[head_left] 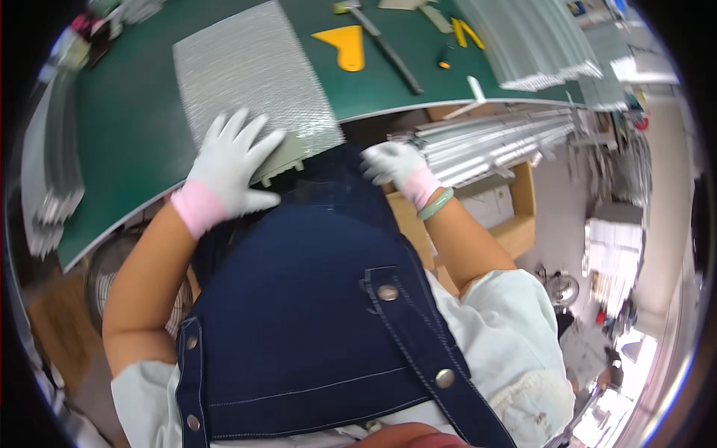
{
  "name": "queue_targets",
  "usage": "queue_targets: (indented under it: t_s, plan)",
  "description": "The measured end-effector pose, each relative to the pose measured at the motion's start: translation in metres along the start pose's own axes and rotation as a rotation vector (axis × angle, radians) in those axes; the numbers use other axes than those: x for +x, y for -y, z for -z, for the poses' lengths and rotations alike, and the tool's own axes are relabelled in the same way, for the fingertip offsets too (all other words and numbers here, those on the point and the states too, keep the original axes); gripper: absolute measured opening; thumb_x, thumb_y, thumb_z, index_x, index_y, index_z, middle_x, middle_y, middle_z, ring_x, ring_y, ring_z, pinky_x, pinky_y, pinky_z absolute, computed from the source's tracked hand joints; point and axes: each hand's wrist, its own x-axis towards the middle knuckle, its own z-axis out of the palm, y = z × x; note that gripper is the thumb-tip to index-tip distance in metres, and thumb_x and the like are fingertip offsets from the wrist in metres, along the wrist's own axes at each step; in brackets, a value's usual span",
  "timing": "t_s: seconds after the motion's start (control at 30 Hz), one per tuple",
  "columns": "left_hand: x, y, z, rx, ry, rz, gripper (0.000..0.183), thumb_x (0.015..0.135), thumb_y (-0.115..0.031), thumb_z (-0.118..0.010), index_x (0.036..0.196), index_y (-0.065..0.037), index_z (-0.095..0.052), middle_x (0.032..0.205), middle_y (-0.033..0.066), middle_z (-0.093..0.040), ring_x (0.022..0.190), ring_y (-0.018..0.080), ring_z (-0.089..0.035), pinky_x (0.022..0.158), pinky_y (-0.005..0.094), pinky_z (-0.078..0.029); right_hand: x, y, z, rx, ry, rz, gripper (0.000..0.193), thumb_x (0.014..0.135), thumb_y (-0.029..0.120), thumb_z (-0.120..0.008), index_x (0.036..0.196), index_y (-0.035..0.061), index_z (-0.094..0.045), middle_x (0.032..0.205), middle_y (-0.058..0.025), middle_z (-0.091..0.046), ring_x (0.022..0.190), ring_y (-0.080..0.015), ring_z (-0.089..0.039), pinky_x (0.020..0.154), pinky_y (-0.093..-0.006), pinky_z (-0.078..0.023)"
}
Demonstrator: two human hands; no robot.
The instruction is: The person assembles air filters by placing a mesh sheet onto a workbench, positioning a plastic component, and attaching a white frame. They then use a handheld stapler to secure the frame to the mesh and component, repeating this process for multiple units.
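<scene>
Navy denim-like apron with metal buttons fills the lower middle of the frame, closest to the camera, and pale short sleeves show at either side of it. Just above its top edge, left of centre, the left hand, in a white glove with a pink cuff, is open flat with its fingers spread. Its fingers lie over the lower left part of a silvery, textured sheet, which stretches up from the hand to the top edge of the frame on a green tabletop. Beneath the sheet's near edge, beside the left hand's thumb and forefinger, a grey-green piece with small tabs juts out toward the apron.

Near the centre, the right hand, gloved alike, is apart from the sheet, to the right of its lower right corner. Its fingers are bent; whether they hold anything cannot be told. A pale green bangle circles that wrist. Silvery metal strips lie just right of this hand, above a wooden box.

At upper centre, a yellow scraper lies just right of the sheet, beside a long-handled tool. Yellow-handled pliers lie farther right, near stacked grey panels.
</scene>
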Motion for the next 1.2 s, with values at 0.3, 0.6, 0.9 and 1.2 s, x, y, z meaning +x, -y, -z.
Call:
queue_targets:
  t_s: [0.3, 0.6, 0.9, 1.2]
  plan:
    - [0.048, 0.042, -0.003, -0.033, 0.048, -0.054, 0.09, 0.067, -0.046, -0.081, 0.14, -0.006, -0.049, 0.145, 0.0212, -0.045, 0.135, 0.045, -0.038, 0.114, 0.0503, -0.031, 0.018, -0.159, 0.144, -0.398, -1.283, -0.27, 0.07, 0.078, 0.051, -0.077, 0.114, -0.0057, -0.06, 0.115, -0.0277, -0.066, 0.112, -0.043, -0.062, 0.097, -0.044, -0.048]
    - [0.046, 0.007, 0.016, -0.036, -0.422, -0.076, 0.076, 0.088, -0.06, -0.059, 0.134, 0.0, -0.052, 0.135, 0.023, -0.053, 0.129, 0.0435, -0.046, 0.11, 0.0514, -0.034, -0.015, -0.13, 0.16, 0.774, -0.45, -0.038, 0.016, 0.091, 0.024, -0.063, 0.09, 0.008, -0.063, 0.071, -0.0072, -0.06, 0.058, -0.0195, -0.053, 0.058, -0.0346, -0.046]
    - [0.062, -0.101, 0.036, -1.606, 0.053, 0.036, 0.091, 0.09, -0.072, -0.046, 0.144, 0.001, -0.044, 0.151, 0.022, -0.042, 0.143, 0.0355, -0.035, 0.119, 0.0447, -0.023, -0.086, 0.041, -0.046, 0.622, 0.217, 0.289, 0.046, 0.1, 0.046, -0.054, 0.108, 0.0008, -0.06, 0.089, -0.0113, -0.066, 0.07, -0.0191, -0.064, 0.063, -0.0282, -0.052]
    - [-0.061, 0.046, 0.113, -1.589, -0.498, 0.031, 0.059, 0.105, -0.053, -0.034, 0.115, 0.001, -0.059, 0.049, -0.0041, -0.036, 0.056, 0.017, -0.055, 0.077, 0.0352, -0.051, -0.053, -0.022, 0.117, 1.209, -0.163, 0.598, 0.032, 0.1, 0.03, -0.054, 0.108, -0.0004, -0.056, 0.107, -0.0151, -0.06, 0.104, -0.0277, -0.056, 0.095, -0.0449, -0.046]
